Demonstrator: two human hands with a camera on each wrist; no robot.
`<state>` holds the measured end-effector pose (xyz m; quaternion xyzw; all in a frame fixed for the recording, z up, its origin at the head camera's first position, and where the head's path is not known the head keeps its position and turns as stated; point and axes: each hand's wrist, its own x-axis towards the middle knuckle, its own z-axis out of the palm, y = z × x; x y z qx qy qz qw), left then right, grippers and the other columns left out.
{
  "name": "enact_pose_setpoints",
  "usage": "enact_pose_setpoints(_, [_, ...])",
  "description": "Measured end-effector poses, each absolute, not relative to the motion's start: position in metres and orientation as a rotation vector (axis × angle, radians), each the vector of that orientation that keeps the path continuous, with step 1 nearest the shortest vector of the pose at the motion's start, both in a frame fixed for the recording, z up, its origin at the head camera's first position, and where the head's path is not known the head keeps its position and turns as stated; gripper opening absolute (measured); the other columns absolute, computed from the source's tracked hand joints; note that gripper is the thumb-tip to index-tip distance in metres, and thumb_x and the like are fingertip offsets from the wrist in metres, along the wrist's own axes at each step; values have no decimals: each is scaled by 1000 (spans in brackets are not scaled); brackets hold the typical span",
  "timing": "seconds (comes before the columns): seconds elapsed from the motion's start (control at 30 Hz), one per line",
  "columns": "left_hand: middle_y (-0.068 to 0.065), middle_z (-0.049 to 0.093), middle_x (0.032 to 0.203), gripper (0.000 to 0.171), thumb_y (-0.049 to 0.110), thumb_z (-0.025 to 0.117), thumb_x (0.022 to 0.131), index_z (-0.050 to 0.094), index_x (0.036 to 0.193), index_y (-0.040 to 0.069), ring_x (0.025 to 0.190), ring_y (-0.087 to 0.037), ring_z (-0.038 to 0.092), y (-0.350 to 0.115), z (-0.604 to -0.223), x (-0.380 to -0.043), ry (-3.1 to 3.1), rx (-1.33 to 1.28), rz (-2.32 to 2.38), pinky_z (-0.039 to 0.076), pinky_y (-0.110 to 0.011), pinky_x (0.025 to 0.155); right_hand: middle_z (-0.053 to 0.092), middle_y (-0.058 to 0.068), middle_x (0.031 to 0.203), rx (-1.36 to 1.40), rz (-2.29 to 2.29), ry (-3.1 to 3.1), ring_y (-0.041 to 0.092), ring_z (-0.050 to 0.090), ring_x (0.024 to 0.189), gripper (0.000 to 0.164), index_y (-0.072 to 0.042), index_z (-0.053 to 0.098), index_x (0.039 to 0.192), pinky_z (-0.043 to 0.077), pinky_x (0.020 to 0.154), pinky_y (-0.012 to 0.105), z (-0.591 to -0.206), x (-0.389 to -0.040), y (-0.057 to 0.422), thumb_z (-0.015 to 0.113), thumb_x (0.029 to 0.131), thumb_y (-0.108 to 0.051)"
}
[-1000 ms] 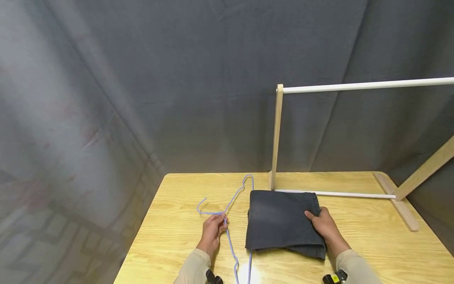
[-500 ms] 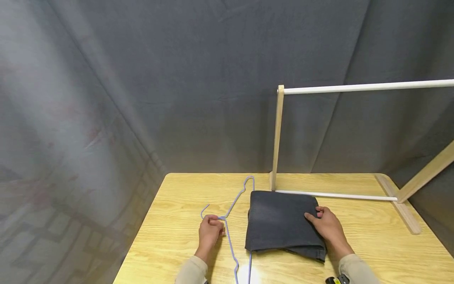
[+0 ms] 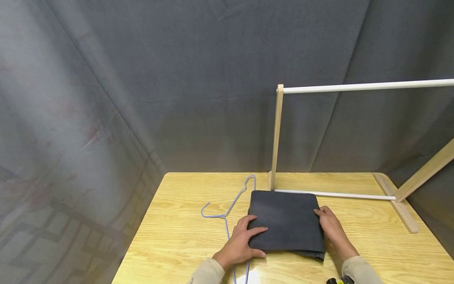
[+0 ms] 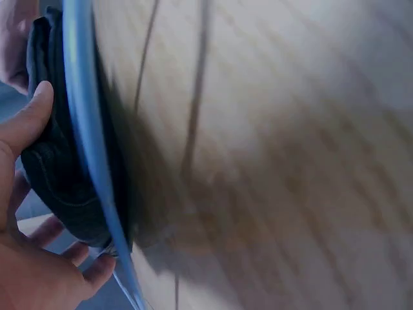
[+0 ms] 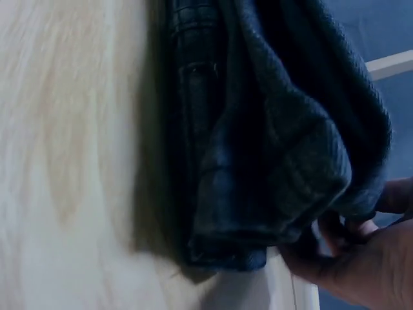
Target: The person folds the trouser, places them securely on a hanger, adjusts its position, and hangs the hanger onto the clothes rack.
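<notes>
Folded dark trousers, denim-like with stitched seams, lie on the table over part of a lilac wire hanger. The hanger's hook points left. At the left edge of the trousers rests my left hand, its fingers spread over the cloth and thumb at the front corner. The left wrist view shows the hanger wire running close beside the folded cloth and that hand's fingertips. My right hand pinches the right edge of the trousers, thumb on top; in the right wrist view the folded layers part there.
A rack with a white top rail, wooden posts and a white lower bar stands behind the trousers at the right. Grey curtain hangs behind the wooden table.
My left hand has let go of the hanger near its hook and moved right onto the trousers' left edge. My right hand stays at the right edge, now gripping closer to its rim.
</notes>
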<state>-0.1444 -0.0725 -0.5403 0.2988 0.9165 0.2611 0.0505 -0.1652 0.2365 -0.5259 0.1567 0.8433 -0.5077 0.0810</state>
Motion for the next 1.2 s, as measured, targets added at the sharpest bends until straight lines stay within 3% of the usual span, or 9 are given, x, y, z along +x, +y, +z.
enact_pose_setpoints(0.17, [-4, 24, 157, 66, 55, 64, 82, 42, 142, 37, 147, -32, 17, -72, -548, -143, 2826, 1039, 645, 29, -59, 108, 47, 14, 85, 412, -1481, 2596, 22, 47, 77, 25, 3, 41, 95, 37, 66, 31, -534, -166, 238, 33, 102, -20])
enact_pose_setpoints(0.27, [-3, 17, 161, 61, 58, 48, 91, 34, 146, 35, 150, -32, 10, -70, -552, -141, 2811, 1059, 543, 25, -62, 111, 41, 27, 99, 298, -1259, 2790, 39, 43, 92, 22, 8, 38, 100, 38, 74, 44, -542, -163, 238, 39, 99, -14])
enact_pose_setpoints(0.37, [0, 13, 162, 51, 53, 26, 101, 32, 148, 34, 151, -28, 7, -68, -555, -138, 2778, 1017, 524, 20, -62, 113, 29, 37, 122, 203, -1015, 3023, 53, 29, 112, 35, 12, 36, 116, 32, 83, 59, -544, -158, 232, 50, 93, -11])
enact_pose_setpoints(0.47, [1, 20, 160, 48, 42, 13, 105, 37, 145, 35, 150, -27, 10, -63, -551, -140, 2770, 951, 558, 19, -62, 112, 22, 33, 140, 28, -859, 3190, 53, 21, 128, 55, 6, 37, 132, 28, 91, 65, -538, -155, 221, 63, 89, -16])
enact_pose_setpoints(0.6, [0, 32, 154, 42, 39, 23, 105, 45, 141, 36, 147, -25, 22, -50, -541, -150, 2850, 948, 468, 23, -59, 113, 28, 21, 152, -381, -737, 3160, 45, 21, 140, 64, -6, 41, 142, 23, 103, 66, -531, -155, 202, 62, 91, -39])
enact_pose_setpoints(0.73, [-3, 20, 160, 45, 44, 27, 103, 35, 146, 34, 150, -25, 12, -40, -541, -159, 2864, 944, 323, 19, -55, 118, 27, 15, 156, -509, -743, 3005, 44, 19, 144, 72, -13, 35, 148, 17, 109, 65, -538, -152, 188, 51, 92, -55])
enact_pose_setpoints(0.87, [-2, 5, 163, 52, 48, 16, 103, 20, 152, 32, 151, -25, 1, -38, -554, -157, 2813, 916, 234, 15, -51, 120, 25, 13, 158, -473, -747, 2987, 42, 17, 145, 76, -15, 32, 150, 11, 112, 63, -552, -147, 182, 51, 90, -59])
enact_pose_setpoints(1.07, [-5, 4, 163, 57, 54, 8, 101, 15, 153, 31, 151, -27, 2, -42, -566, -156, 2863, 945, 140, 17, -51, 120, 23, 17, 158, -521, -795, 2972, 42, 12, 146, 79, -12, 31, 150, 6, 111, 64, -561, -149, 178, 52, 89, -59])
enact_pose_setpoints(1.2, [-7, 2, 163, 60, 55, 8, 100, 12, 154, 29, 151, -29, 2, -41, -566, -158, 2859, 963, 146, 17, -52, 120, 14, 21, 159, -530, -711, 2828, 44, 7, 146, 93, -8, 25, 151, 5, 108, 71, -542, -159, 175, 58, 83, -63])
